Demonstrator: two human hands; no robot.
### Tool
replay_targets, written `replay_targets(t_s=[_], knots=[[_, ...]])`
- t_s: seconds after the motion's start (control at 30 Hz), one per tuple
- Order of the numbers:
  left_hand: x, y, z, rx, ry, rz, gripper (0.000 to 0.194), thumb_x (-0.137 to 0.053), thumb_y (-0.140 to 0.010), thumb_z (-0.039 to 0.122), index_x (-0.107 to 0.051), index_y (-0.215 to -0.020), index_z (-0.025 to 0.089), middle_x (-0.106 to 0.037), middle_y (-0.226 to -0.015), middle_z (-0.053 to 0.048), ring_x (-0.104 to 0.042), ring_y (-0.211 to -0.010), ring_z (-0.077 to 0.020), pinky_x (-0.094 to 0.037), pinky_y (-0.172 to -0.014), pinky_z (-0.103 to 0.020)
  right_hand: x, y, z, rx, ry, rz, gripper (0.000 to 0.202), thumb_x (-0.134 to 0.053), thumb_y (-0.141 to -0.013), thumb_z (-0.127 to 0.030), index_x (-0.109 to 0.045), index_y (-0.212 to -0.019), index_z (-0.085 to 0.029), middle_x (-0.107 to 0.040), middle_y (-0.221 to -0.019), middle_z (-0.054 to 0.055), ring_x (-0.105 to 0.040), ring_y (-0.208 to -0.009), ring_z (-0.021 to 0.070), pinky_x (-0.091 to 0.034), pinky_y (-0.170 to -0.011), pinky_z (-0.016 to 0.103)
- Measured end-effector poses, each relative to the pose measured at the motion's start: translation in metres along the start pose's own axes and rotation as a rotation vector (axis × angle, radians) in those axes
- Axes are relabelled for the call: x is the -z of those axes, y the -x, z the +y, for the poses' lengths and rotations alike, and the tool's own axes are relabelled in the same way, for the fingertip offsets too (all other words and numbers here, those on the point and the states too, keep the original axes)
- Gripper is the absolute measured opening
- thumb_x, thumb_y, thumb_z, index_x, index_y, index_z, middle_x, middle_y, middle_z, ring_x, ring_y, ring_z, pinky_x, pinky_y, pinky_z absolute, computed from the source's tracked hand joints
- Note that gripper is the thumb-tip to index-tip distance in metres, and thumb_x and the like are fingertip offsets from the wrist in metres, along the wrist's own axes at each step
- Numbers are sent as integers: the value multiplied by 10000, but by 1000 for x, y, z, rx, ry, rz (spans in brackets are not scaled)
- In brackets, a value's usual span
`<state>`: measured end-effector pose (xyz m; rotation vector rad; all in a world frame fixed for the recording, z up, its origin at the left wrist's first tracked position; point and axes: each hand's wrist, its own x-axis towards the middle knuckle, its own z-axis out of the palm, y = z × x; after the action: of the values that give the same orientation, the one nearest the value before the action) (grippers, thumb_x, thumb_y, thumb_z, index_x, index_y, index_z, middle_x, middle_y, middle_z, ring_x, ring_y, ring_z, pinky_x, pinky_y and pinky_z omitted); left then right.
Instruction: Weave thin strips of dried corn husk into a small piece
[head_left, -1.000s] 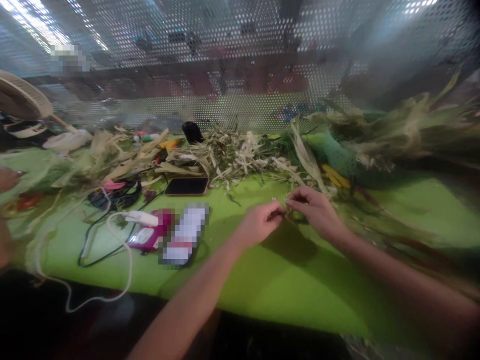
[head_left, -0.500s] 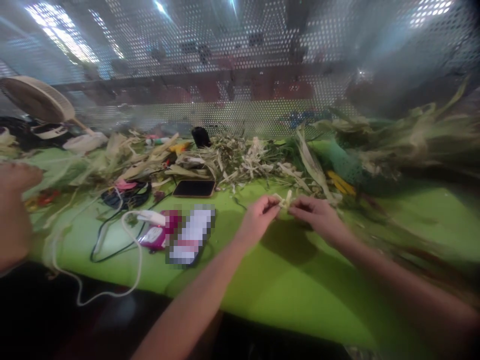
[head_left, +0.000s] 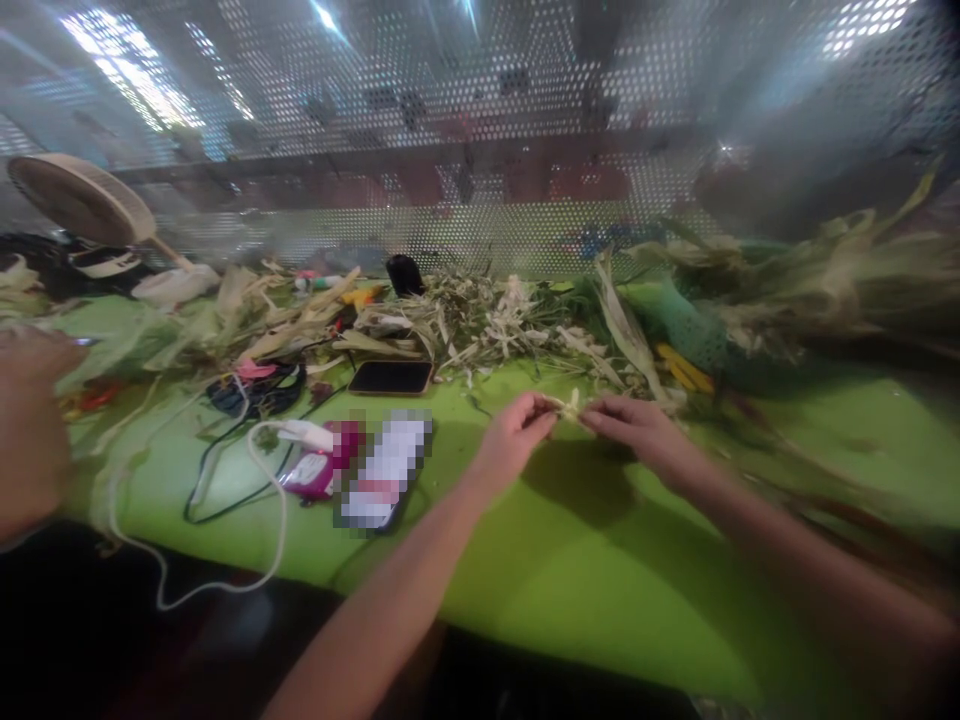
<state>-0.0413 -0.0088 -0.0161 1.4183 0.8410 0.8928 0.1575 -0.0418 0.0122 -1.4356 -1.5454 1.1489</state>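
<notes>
Between my two hands is a small pale piece of corn husk, folded or knotted, with short ends sticking up. My left hand pinches its left side between thumb and fingers. From the right, my right hand holds it with closed fingertips. Both hands hover just above the green tabletop. Behind them lies a heap of dried husk strips and small husk pieces. A long husk leaf leans beyond my right hand.
Left of my hands lie a lit phone, a dark phone and a magenta device with a white cable. Another person's hand is at the far left. A fan and a green basket with husks stand farther back.
The husk piece has tilted slightly between my fingers, and its upright end looks lower. My hands have barely moved. The other person's hand at the left has shifted a little.
</notes>
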Motion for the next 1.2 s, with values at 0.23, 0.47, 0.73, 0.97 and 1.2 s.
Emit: replay_targets(t_s=[0.23,0.47,0.73,0.97,1.2], knots=[[-9,3,8,11,-46,-116,149,-571,-892,306,-569,-980,186,-593,-882,-21,-527,-801,-130,-403,-753,-282,-8,0,-1,-9,-165,90,384,-755,-701,-546,-615,-737,-190,-542,-637,-23,-435,-539,106,-312,-494,255],[-4,2,0,44,-152,-135,280,-548,-905,442,-595,-871,169,-532,-715,5,-450,-646,-108,-328,-626,-265,-6,2,-8,40,-100,151,368,-752,-710,-548,-652,-697,-194,-551,-618,-10,-441,-552,122,-331,-515,276],[-4,3,1,-34,-192,-212,227,-539,-918,369,-677,-955,193,-642,-861,-36,-548,-799,-158,-400,-739,-281,-7,0,3,79,-96,261,365,-700,-762,-540,-628,-681,-192,-535,-627,-10,-443,-586,132,-342,-566,288],[-5,2,-2,-40,-286,-199,204,-521,-921,325,-669,-919,185,-644,-835,-40,-570,-800,-175,-432,-790,-314,3,-1,1,205,96,187,237,-721,-776,-400,-703,-928,-220,-652,-859,37,-581,-779,192,-451,-705,328],[-11,-1,-10,-100,-440,-199,205,-489,-922,269,-672,-967,189,-679,-910,-55,-605,-854,-193,-460,-830,-342,2,-3,1,362,353,134,124,-665,-847,-333,-682,-800,-219,-659,-928,60,-608,-900,217,-470,-798,350]])
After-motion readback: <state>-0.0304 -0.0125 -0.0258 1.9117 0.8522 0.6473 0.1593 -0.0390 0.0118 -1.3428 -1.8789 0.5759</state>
